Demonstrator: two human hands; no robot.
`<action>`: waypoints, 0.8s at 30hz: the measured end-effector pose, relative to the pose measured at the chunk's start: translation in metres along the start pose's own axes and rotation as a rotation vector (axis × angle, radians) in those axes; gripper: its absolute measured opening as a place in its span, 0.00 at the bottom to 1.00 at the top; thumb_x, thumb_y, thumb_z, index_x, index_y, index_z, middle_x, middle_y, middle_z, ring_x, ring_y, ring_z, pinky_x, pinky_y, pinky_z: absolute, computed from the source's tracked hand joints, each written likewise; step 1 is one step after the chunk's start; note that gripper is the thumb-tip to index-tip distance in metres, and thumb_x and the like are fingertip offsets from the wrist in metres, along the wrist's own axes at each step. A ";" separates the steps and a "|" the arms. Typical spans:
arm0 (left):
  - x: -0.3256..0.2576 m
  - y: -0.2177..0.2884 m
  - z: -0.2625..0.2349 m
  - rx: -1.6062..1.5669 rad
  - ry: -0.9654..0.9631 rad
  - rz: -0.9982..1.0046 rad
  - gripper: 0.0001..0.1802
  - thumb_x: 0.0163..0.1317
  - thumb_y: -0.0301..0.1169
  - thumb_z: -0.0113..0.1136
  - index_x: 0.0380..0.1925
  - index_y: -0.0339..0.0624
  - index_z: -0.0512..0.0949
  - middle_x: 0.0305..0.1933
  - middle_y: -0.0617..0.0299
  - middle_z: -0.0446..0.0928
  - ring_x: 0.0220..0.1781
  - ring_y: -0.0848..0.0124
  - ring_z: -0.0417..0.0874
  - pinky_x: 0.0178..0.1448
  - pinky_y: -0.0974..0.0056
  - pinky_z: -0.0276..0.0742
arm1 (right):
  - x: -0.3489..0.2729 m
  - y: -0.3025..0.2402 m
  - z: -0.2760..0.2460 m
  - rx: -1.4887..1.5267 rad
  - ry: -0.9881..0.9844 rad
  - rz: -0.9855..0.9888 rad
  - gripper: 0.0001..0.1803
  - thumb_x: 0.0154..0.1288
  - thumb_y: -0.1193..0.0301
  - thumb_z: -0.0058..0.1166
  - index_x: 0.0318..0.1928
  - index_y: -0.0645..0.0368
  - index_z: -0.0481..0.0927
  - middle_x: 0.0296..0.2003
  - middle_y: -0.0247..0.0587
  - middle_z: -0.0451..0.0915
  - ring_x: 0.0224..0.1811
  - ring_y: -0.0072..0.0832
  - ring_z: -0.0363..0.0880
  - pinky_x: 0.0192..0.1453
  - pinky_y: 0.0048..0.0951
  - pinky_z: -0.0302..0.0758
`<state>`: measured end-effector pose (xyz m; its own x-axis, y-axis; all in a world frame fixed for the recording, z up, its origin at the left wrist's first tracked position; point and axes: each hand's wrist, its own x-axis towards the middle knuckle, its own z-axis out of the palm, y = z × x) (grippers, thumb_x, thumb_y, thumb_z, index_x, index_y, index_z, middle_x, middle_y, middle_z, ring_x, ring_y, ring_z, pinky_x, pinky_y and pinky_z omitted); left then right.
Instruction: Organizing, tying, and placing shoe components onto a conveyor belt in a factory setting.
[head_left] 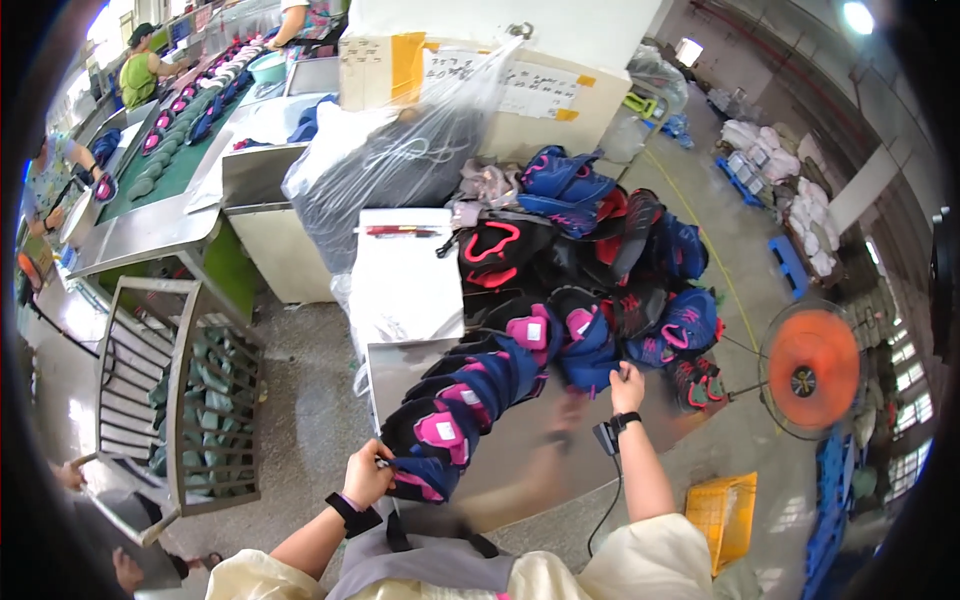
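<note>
A curved row of nested blue and pink shoe uppers (468,398) lies across the shiny metal table (520,450). At its near end, my left hand (370,475) is closed on the edge of the nearest shoe upper (420,482); something small and dark shows at the fingertips. My right hand (627,388) pinches the near edge of a blue shoe upper (590,360) at the row's far right end. A loose pile of blue, black and red uppers (635,235) rises behind it. White labels sit on several pink linings.
White paper (408,285) with a red pen lies behind the row. An orange fan (812,368) stands right, above a yellow crate (722,520). A slatted metal cart (180,400) stands left, near another person's hand. People work along a green conveyor (175,165) at the back left.
</note>
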<state>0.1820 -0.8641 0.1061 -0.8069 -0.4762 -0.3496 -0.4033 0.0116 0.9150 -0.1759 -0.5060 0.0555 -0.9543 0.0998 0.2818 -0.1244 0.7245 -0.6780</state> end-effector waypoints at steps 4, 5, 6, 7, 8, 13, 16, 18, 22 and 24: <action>0.053 -0.016 0.016 -0.041 0.358 0.135 0.12 0.47 0.17 0.57 0.31 0.36 0.66 0.28 0.54 0.72 0.31 0.63 0.77 0.34 0.64 0.74 | 0.023 -0.072 0.006 -0.218 0.013 -0.100 0.23 0.46 0.63 0.61 0.44 0.55 0.75 0.42 0.46 0.72 0.44 0.41 0.73 0.49 0.35 0.71; 0.064 -0.014 0.019 0.101 0.430 0.205 0.14 0.46 0.18 0.59 0.33 0.35 0.66 0.32 0.51 0.71 0.36 0.59 0.76 0.40 0.62 0.74 | 0.030 -0.080 0.006 -0.233 -0.007 -0.097 0.23 0.47 0.61 0.61 0.45 0.55 0.75 0.42 0.46 0.72 0.45 0.42 0.73 0.49 0.36 0.71; 0.073 -0.005 0.027 0.233 0.489 0.222 0.24 0.42 0.20 0.63 0.40 0.36 0.64 0.45 0.45 0.64 0.43 0.53 0.73 0.46 0.59 0.72 | 0.038 -0.088 0.002 -0.278 -0.041 -0.071 0.26 0.48 0.56 0.60 0.46 0.56 0.75 0.43 0.47 0.73 0.46 0.42 0.73 0.50 0.37 0.71; 0.074 0.002 0.035 0.222 0.486 0.229 0.24 0.42 0.20 0.63 0.40 0.36 0.64 0.45 0.45 0.64 0.43 0.53 0.73 0.46 0.59 0.72 | 0.050 -0.081 0.003 -0.298 -0.124 -0.047 0.30 0.48 0.50 0.57 0.47 0.58 0.74 0.44 0.50 0.75 0.47 0.44 0.73 0.51 0.38 0.70; 0.070 0.011 0.042 0.320 0.575 0.338 0.28 0.40 0.20 0.64 0.42 0.36 0.61 0.48 0.45 0.60 0.44 0.52 0.72 0.45 0.59 0.72 | 0.057 -0.082 0.002 -0.309 -0.172 -0.033 0.32 0.49 0.48 0.56 0.47 0.60 0.75 0.43 0.51 0.76 0.47 0.44 0.74 0.51 0.36 0.70; 0.027 0.024 0.045 0.426 0.250 0.436 0.26 0.43 0.32 0.64 0.41 0.32 0.66 0.48 0.41 0.60 0.49 0.47 0.67 0.47 0.53 0.71 | 0.077 -0.120 0.023 -0.336 -0.313 0.003 0.37 0.49 0.43 0.53 0.48 0.62 0.74 0.46 0.55 0.75 0.51 0.43 0.73 0.54 0.35 0.68; 0.016 0.009 0.070 0.496 0.065 0.398 0.29 0.48 0.46 0.60 0.39 0.29 0.70 0.46 0.38 0.63 0.50 0.44 0.65 0.53 0.52 0.65 | 0.103 -0.081 0.039 -0.208 -0.498 0.053 0.44 0.44 0.38 0.54 0.55 0.59 0.69 0.51 0.53 0.72 0.55 0.43 0.70 0.58 0.35 0.65; 0.018 0.001 0.071 0.417 0.051 0.339 0.37 0.48 0.52 0.60 0.42 0.25 0.67 0.47 0.36 0.63 0.49 0.44 0.65 0.55 0.52 0.63 | 0.094 -0.095 0.066 -0.140 -0.733 0.052 0.40 0.44 0.44 0.57 0.54 0.58 0.70 0.49 0.51 0.74 0.54 0.40 0.71 0.58 0.32 0.65; 0.046 0.008 0.079 0.232 0.210 0.257 0.45 0.45 0.56 0.62 0.45 0.21 0.60 0.46 0.34 0.63 0.51 0.44 0.64 0.56 0.52 0.62 | 0.085 -0.109 0.072 -0.047 -0.839 -0.107 0.35 0.42 0.58 0.60 0.53 0.58 0.71 0.49 0.51 0.74 0.53 0.39 0.71 0.57 0.32 0.65; 0.064 0.001 0.083 0.296 0.247 0.208 0.47 0.41 0.58 0.64 0.44 0.23 0.60 0.45 0.35 0.64 0.50 0.45 0.66 0.55 0.54 0.64 | 0.080 -0.115 0.063 -0.070 -0.866 -0.240 0.33 0.39 0.63 0.59 0.51 0.60 0.72 0.52 0.50 0.70 0.55 0.40 0.69 0.58 0.32 0.64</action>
<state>0.0942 -0.8212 0.0685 -0.7713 -0.6324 -0.0722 -0.3784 0.3643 0.8509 -0.2554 -0.6249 0.1133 -0.7789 -0.5878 -0.2189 -0.3568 0.7022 -0.6161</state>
